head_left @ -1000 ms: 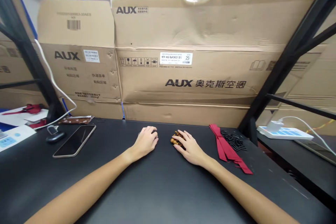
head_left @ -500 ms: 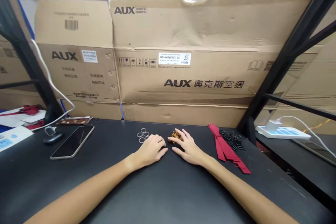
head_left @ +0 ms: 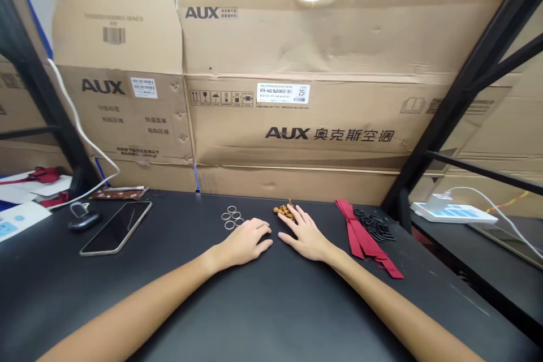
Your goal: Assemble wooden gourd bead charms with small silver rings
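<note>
In the middle of the head view, my right hand (head_left: pixel 306 235) lies open on the black tabletop (head_left: pixel 271 305). Its spread fingertips touch or cover a small pile of shiny golden-brown pieces (head_left: pixel 283 211), too small for me to name. Part of that pile is hidden under the fingers. To the left rests my left hand (head_left: pixel 246 242), palm down with its thumb apart from slightly bent fingers and nothing visible in it. Just beyond its knuckles lie several silver metal rings (head_left: pixel 231 216). A gap separates the two hands.
Crossed red ribbon strips (head_left: pixel 365 237) and a heap of black buckle-like pieces (head_left: pixel 375 225) lie at the right. At the left are a phone (head_left: pixel 116 229), a dark rounded gadget (head_left: pixel 85 220) and a brown packet (head_left: pixel 119 193). Cardboard (head_left: pixel 288 141) walls off the back.
The golden-brown pieces have shifted slightly away from me and show more beyond my right fingers. My right hand moved a little forward. My left hand stays almost in place.
</note>
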A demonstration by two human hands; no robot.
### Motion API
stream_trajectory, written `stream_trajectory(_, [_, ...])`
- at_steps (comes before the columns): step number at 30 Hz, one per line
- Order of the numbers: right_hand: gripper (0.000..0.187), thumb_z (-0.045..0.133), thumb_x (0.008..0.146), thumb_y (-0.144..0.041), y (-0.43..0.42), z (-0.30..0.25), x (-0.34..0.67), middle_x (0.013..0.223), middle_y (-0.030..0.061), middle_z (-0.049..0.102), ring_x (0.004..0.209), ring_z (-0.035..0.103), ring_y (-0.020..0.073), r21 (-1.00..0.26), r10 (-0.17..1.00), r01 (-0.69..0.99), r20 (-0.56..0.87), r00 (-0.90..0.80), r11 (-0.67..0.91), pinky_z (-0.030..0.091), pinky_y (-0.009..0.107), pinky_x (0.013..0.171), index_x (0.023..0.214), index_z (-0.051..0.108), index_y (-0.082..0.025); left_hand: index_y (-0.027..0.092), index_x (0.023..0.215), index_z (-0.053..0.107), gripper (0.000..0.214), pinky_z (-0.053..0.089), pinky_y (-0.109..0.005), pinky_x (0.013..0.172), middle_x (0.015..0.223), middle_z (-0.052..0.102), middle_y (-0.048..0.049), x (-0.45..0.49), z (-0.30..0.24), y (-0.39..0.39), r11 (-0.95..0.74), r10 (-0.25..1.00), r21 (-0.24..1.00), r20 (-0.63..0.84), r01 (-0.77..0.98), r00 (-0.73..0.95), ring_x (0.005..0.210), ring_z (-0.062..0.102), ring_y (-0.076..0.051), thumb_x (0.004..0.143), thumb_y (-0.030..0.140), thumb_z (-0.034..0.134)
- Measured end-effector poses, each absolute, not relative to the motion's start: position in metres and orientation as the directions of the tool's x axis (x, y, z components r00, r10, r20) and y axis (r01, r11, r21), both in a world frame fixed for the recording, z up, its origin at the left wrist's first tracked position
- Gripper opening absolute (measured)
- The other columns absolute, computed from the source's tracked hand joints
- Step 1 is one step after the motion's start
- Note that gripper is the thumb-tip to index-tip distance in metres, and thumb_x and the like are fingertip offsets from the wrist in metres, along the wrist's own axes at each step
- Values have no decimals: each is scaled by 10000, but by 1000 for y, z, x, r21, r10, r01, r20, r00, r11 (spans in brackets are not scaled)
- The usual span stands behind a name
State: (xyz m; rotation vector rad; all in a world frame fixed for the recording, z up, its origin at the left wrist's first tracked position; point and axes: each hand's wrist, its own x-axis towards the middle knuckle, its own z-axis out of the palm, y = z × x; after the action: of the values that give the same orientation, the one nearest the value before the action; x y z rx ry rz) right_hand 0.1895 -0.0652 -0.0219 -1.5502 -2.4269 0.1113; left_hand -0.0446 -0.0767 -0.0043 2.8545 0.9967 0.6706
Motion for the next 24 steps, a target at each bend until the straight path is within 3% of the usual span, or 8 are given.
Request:
stream_trajectory(4, [672,341,916,-648,-75,-21,188,1583,90,124,1449,-5,318,-172,869,858,213,-447,484,115,557,1152,1464,328,-259,169,1269,541,414,376,-420,1076,1377,515,-124,-46,-6,-75,-757,653,209,289,620,700,1293,460,-263,946,415,459])
stream_trajectory(14, [661,463,901,-585,-105,-17,177,1581,75,130,1449,71,311,-167,757,746,282,-590,644,230,515,1150,1452,359,-237,152,1356,450,492,244,-500,1135,1461,410,-149,-48,-13,-77,-722,691,191,255,665,677,1388,317,-285,974,448,358])
stream_trajectory(19, [627,406,929,-576,-105,-11,177,1540,67,277,1423,232,261,-235,729,691,174,-662,683,252,461,1160,1454,359,-235,176,1378,437,513,240,-486,1138,1464,413,-129,-49,-15,-75,-723,691,208,254,659,677,1385,327,-280,969,474,359])
stream_trajectory(24, [693,393,902,-641,-105,-7,178,1556,34,224,1438,173,264,-253,758,721,95,-645,645,174,485,1178,1475,300,-263,183,1424,384,576,210,-468,1148,1506,338,-113,-53,-17,-74,-719,695,190,206,669,689,1411,267,-274,957,519,357])
